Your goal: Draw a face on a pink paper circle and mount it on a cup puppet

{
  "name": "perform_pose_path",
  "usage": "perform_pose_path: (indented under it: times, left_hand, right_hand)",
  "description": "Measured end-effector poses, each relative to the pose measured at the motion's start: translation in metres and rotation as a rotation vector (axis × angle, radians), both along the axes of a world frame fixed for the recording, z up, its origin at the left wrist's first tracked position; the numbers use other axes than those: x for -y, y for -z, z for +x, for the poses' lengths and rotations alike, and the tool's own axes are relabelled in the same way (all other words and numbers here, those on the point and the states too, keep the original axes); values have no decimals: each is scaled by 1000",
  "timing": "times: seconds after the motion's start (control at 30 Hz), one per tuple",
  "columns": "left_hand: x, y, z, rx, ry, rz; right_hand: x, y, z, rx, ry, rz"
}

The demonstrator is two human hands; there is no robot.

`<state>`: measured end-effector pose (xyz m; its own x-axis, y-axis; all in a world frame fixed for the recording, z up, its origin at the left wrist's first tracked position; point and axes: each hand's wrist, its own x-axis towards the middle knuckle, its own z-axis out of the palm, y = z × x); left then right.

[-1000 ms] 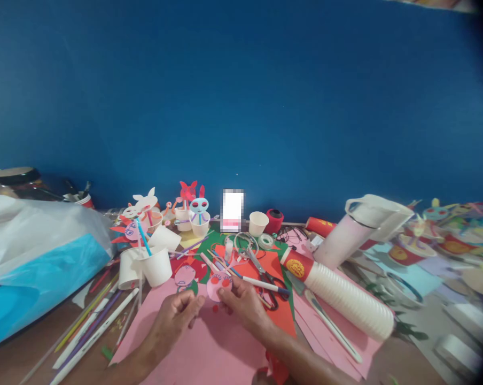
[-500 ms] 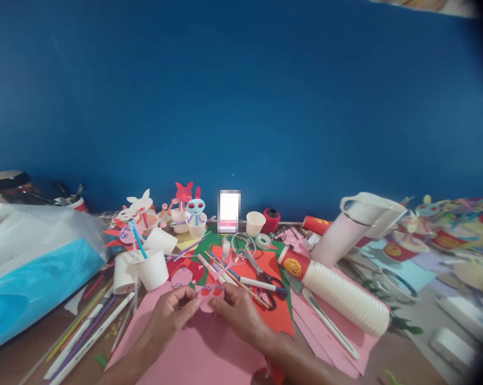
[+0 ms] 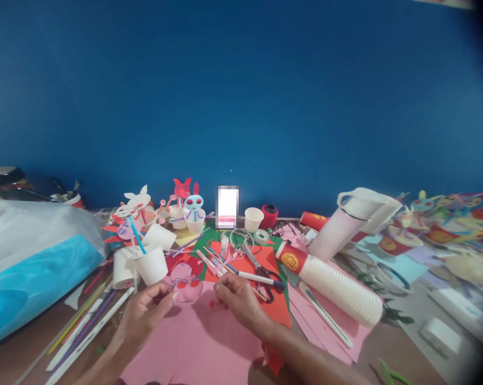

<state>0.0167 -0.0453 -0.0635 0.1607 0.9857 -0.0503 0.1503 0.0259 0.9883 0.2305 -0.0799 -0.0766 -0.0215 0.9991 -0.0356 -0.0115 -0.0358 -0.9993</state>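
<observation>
A round pink paper face [image 3: 188, 289] with two red eye spots lies at the top edge of the big pink sheet [image 3: 201, 342]. My left hand [image 3: 145, 315] pinches at its left edge with thumb and forefinger. My right hand [image 3: 237, 298] is off the face, its fingers curled with the tips down on the pink sheet beside a small red dot [image 3: 212, 304]. I see nothing in that hand. A second pink face cutout [image 3: 181, 269] lies just behind the first, on red and green paper.
White paper cups with straws [image 3: 151, 264] stand left of my hands; loose straws [image 3: 85, 331] lie below them. Scissors [image 3: 263, 272] and pens lie behind my right hand. A sleeve of stacked cups [image 3: 337, 289], a white jug [image 3: 349, 224] and a plastic bag [image 3: 33, 251] flank the sheet.
The pink face was in my right hand, then between both hands; now it sits further left at my left fingertips and my right hand has let go.
</observation>
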Motion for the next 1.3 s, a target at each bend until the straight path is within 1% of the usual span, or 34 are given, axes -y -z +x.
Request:
perform_pose_path:
  times: [0.07, 0.13, 0.23, 0.3, 0.37, 0.5, 0.6, 0.63, 0.67, 0.8, 0.9, 1.0, 1.13, 1.3]
  left_hand:
    - [2, -3, -3, -44, -5, 39]
    - [3, -7, -4, -67, -10, 65]
    - [4, -13, -4, -87, 11, 87]
    - [5, -14, -5, -79, 41, 73]
    - [6, -12, -4, -78, 61, 60]
    - [9, -8, -2, -218, 94, 138]
    - [11, -6, -1, -303, 145, 142]
    - [11, -5, 0, -314, 160, 131]
    - [12, -5, 0, -325, 171, 123]
    - [13, -4, 4, -367, 175, 96]
    - [15, 0, 7, -376, 185, 78]
    - [17, 6, 8, -406, 194, 98]
    - [19, 11, 7, -591, 179, 239]
    - [21, 7, 8, -838, 209, 376]
  right_hand:
    - [-1, -3, 3, -15, 1, -4]
    - [-4, -8, 8, -19, 30, 11]
    - [-9, -19, 19, 12, 115, 118]
    - [-11, -25, 28, 39, 161, 150]
    - [-11, -27, 36, 80, 175, 149]
    - [-1, -21, 50, 218, 184, 141]
    - [9, -9, 61, 364, 292, 180]
    - [12, -5, 65, 421, 330, 203]
    - [13, -1, 68, 489, 337, 231]
    - [14, 11, 76, 722, 293, 400]
    - [12, 12, 76, 843, 287, 495]
    - [12, 9, 73, 962, 280, 529]
    - [11, 8, 74, 1054, 268, 549]
    - [9, 13, 81, 1158, 270, 527]
